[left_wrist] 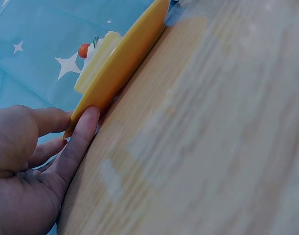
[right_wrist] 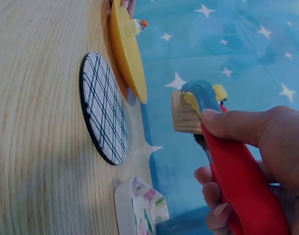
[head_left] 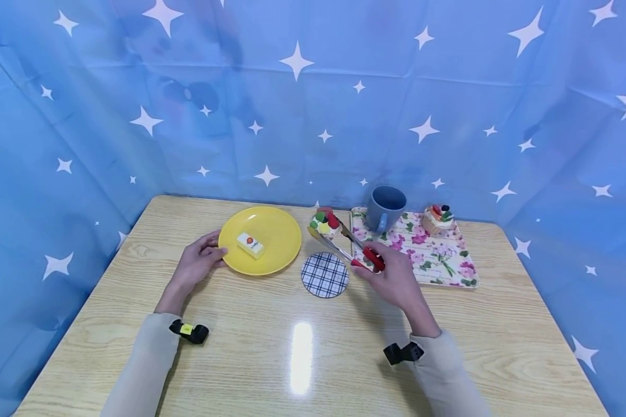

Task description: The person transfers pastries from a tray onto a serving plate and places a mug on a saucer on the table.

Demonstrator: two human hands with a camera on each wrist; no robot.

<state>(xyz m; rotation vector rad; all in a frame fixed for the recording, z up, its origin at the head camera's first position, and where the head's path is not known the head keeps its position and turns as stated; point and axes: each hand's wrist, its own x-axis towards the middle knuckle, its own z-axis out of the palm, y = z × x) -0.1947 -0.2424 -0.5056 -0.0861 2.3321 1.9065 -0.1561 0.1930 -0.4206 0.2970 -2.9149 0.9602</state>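
Note:
My left hand (head_left: 200, 259) pinches the left rim of a yellow plate (head_left: 281, 231); in the left wrist view, fingers lie on both sides of that rim. A small slice of cake (head_left: 250, 245) with white cream and an orange-red ball on top sits on the plate. My right hand (head_left: 393, 275) grips red-handled tongs (head_left: 339, 250). Between the tong tips is a fruit-topped cupcake (head_left: 320, 219) with red, green and yellow pieces. In the right wrist view, this cupcake (right_wrist: 184, 115) shows its pale brown ridged side and appears raised off the table.
A round checked coaster (head_left: 324, 275) lies between the plate and my right hand. On the right, a floral tray (head_left: 443, 260) bears a blue mug (head_left: 387, 207) and another cupcake (head_left: 437, 220). A blue star-patterned curtain (head_left: 323, 104) hangs behind the wooden table (head_left: 240, 359).

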